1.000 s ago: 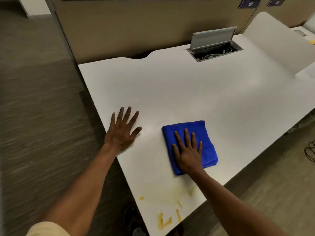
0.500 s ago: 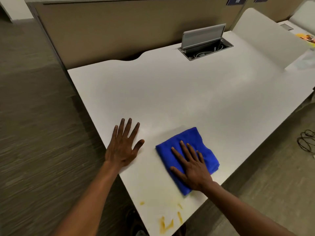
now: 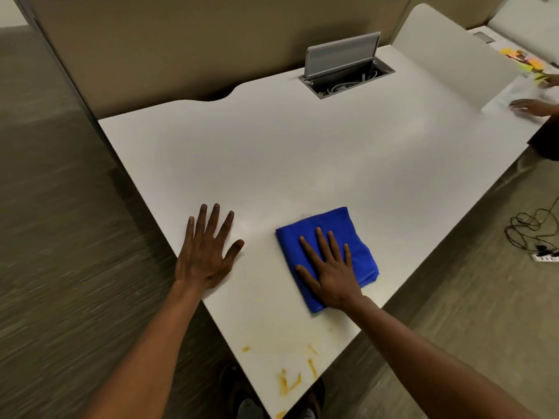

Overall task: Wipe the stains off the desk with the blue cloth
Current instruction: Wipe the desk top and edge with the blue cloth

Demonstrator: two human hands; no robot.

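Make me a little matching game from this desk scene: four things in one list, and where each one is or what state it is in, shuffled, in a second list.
Things:
1. blue cloth
2. left hand
3. orange stains
4. cable box lid

Places or states:
A. propped open at the far side of the desk
B. flat on the bare desk, near its left edge
C. folded, pressed under the right hand
D. smeared at the near corner, uncovered

Pairs: 1-C, 2-B, 3-D, 4-A
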